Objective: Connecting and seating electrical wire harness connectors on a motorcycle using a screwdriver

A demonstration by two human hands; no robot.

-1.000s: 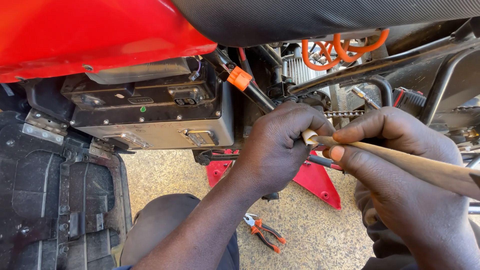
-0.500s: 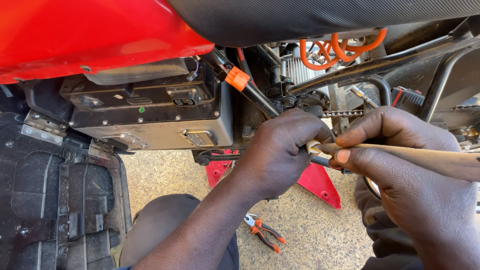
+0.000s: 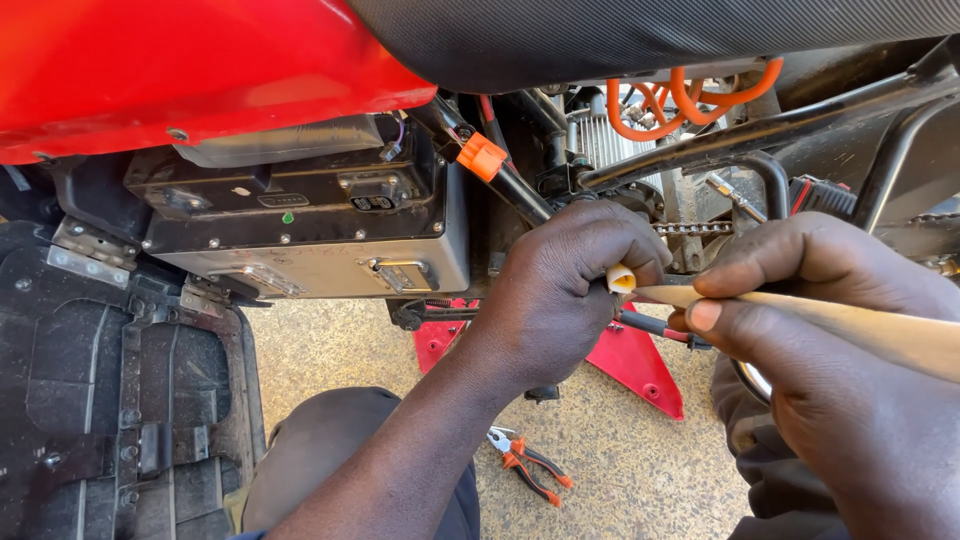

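- Clenched in a fist, the left hand (image 3: 560,290) grips a small cream-tipped piece (image 3: 620,279) just below the scooter's chain (image 3: 690,228).
- Pinching thumb and fingers together, the right hand (image 3: 830,330) holds a pale wooden stick (image 3: 850,325), its point touching that piece.
- Doing this well seems to call for a steady left fist and the stick kept in line with the piece.
- Red-handled pliers (image 3: 528,462) lie on the gritty concrete floor (image 3: 620,460); a red body panel (image 3: 190,70) and grey battery box (image 3: 320,240) sit to the left.
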